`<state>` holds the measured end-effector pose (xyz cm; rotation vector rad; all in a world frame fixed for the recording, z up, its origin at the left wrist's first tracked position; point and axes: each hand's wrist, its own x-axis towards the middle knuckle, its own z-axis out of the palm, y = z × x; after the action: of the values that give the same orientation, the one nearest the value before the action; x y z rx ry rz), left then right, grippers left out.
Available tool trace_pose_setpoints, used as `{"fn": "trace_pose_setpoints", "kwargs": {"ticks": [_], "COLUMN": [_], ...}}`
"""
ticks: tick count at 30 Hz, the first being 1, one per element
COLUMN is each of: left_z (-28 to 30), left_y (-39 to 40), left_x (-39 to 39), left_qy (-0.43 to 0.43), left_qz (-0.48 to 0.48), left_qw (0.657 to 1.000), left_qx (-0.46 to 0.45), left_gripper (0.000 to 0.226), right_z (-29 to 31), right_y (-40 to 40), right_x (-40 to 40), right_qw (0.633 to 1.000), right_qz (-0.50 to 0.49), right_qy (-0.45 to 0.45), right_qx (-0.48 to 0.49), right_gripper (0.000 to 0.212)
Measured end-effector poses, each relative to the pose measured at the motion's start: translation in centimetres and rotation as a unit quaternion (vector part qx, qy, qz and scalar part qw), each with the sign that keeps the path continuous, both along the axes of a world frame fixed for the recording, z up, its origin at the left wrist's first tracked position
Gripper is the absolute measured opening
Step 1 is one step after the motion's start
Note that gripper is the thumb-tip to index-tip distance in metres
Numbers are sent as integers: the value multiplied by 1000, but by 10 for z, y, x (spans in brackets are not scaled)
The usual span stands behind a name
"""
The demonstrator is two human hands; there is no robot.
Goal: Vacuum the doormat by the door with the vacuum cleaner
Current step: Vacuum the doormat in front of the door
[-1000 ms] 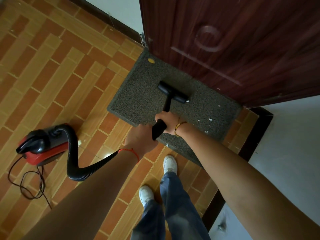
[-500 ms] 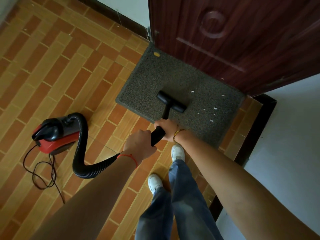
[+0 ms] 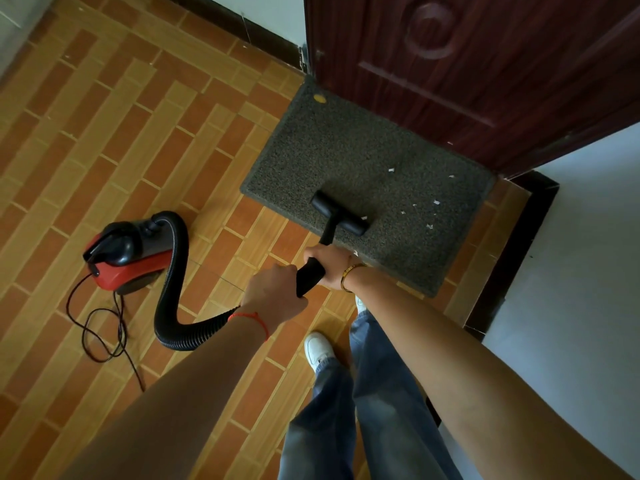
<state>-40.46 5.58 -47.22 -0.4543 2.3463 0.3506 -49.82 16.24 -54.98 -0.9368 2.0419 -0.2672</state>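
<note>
A dark grey doormat (image 3: 349, 150) lies on the tiled floor against a dark red door (image 3: 467, 64). The vacuum's black floor nozzle (image 3: 339, 213) rests on the mat near its front edge. Both hands grip the black wand (image 3: 310, 275): my right hand (image 3: 329, 265) higher up toward the nozzle, my left hand (image 3: 273, 292) just behind it. Several white paper scraps (image 3: 436, 202) lie on the mat's right half, and a yellow spot (image 3: 319, 98) marks its far left corner. A ribbed black hose (image 3: 173, 289) curves back to the red and black vacuum body (image 3: 124, 258).
The vacuum's black power cord (image 3: 100, 327) loops on the orange tiled floor left of my legs. My white shoes (image 3: 317, 351) stand just before the mat. A white wall with a dark skirting (image 3: 512, 237) closes the right side.
The nozzle has been pulled back from the mat's middle toward its front edge. My hands drew back with the wand, and the view shifted so more scraps show on the right.
</note>
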Motion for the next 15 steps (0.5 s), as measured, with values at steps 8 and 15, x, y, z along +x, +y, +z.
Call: {"fn": "trace_pose_setpoints", "kwargs": {"ticks": [8, 15], "left_z": [-8, -10], "left_y": [8, -2], "left_x": [-9, -27], "left_qy": [8, -10], "left_qz": [2, 10], "left_qw": [1000, 1000], "left_qx": [-6, -7], "left_gripper": [18, 20], "right_z": [-10, -8], "right_y": [6, -2], "right_x": [-11, -33], "right_qw": [1000, 999], "right_qz": [7, 43], "right_qy": [-4, -11], "right_qx": [-19, -25], "right_gripper": [6, 6]}}
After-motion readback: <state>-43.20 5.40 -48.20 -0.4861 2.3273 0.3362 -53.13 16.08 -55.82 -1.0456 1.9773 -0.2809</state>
